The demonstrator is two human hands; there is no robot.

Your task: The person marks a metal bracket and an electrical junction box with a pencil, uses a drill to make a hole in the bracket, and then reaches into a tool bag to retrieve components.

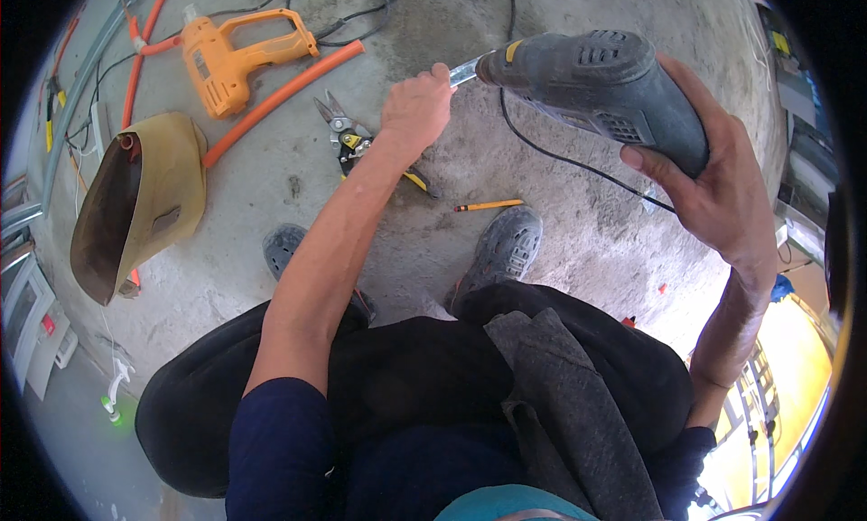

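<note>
My right hand point(722, 182) is wrapped round the rear end of a dark grey power drill point(587, 74), whose nose points left. At the drill's front, a shiny silver metal piece point(465, 71) runs into my left hand point(417, 110). The left fingers are closed round that piece, hiding its far end. Below my left wrist, a pair of tin snips point(341, 133) with yellow-and-black handles lies on the concrete floor, jaws apart. A yellow pencil point(489, 205) lies to the right of the snips.
An orange heat gun point(221, 65) and an orange tube point(284, 101) lie at the upper left, near a tan, open-ended container point(172, 205). A black cord point(569, 160) crosses the floor under the drill. My grey clogs point(510, 241) stand close in front.
</note>
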